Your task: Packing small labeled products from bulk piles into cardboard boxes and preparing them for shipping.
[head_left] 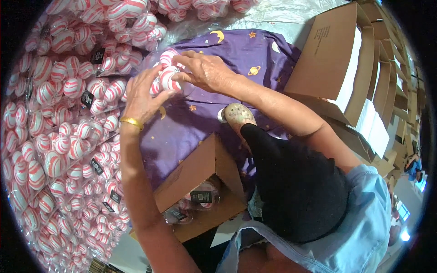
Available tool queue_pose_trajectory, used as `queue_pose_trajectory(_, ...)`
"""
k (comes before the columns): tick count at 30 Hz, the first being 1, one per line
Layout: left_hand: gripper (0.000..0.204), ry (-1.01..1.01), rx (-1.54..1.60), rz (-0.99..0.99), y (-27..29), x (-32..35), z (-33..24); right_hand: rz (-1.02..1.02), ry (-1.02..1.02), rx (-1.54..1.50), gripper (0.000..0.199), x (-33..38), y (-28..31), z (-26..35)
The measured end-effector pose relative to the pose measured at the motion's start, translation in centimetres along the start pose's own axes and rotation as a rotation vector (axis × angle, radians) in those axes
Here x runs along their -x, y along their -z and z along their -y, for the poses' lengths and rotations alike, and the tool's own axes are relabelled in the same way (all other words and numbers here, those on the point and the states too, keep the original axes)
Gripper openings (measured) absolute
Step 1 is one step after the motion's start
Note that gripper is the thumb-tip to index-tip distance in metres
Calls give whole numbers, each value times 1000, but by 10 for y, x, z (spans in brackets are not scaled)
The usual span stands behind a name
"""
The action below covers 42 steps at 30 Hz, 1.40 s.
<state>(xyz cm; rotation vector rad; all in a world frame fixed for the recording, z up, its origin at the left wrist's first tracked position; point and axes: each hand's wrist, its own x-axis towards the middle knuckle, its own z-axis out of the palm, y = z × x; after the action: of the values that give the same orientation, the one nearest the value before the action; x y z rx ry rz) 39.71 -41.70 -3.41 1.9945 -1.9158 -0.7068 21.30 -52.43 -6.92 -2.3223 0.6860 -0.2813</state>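
Observation:
My left hand (pixel 142 98) and my right hand (pixel 205 70) are both closed around a clear plastic pack of red-and-white striped balls (pixel 166 77), held above a purple cloth (pixel 236 50) printed with moons and stars. A gold bangle (pixel 132 122) sits on my left wrist. Near my lap an open brown cardboard box (pixel 195 170) holds a few packs of the same balls with black tags.
A big heap of packed striped balls (pixel 59 136) fills the left side and the top. Open cardboard boxes (pixel 332 59) with white liners stand in a row at the right. My foot in a beige clog (pixel 236 116) rests on the purple cloth.

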Motion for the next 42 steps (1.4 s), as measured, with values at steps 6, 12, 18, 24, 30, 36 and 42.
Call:
queue_pose_trajectory(6,55,103,-34,-104,-14,-8,-23,-117,-46,-23,46,4,-5,4)
queue_pose_trajectory(12,49,52,-459,-277,-23,-9,-21,-82,-14,-61,37,6,-7,6)
queue_pose_trajectory(18,45,15,-472,-287,-25,-10,-17,-50,63,-78,40,0,-1,-2)
queue_pose_trajectory(24,53,-70,-333,-340,-22,1,-11,8,-5,-197,52,5,3,13)
queue_pose_trajectory(30,64,808,728,-629,-29,25,89,-210,-154,-426,68,-35,15,-27)
queue_pose_trajectory(36,97,953,1425,-46,-54,-25,131,343,-687,-797,106,-105,-29,-48)
queue_pose_trajectory(42,56,719,1697,-369,-36,-41,114,301,-466,-780,65,-125,-41,-43)
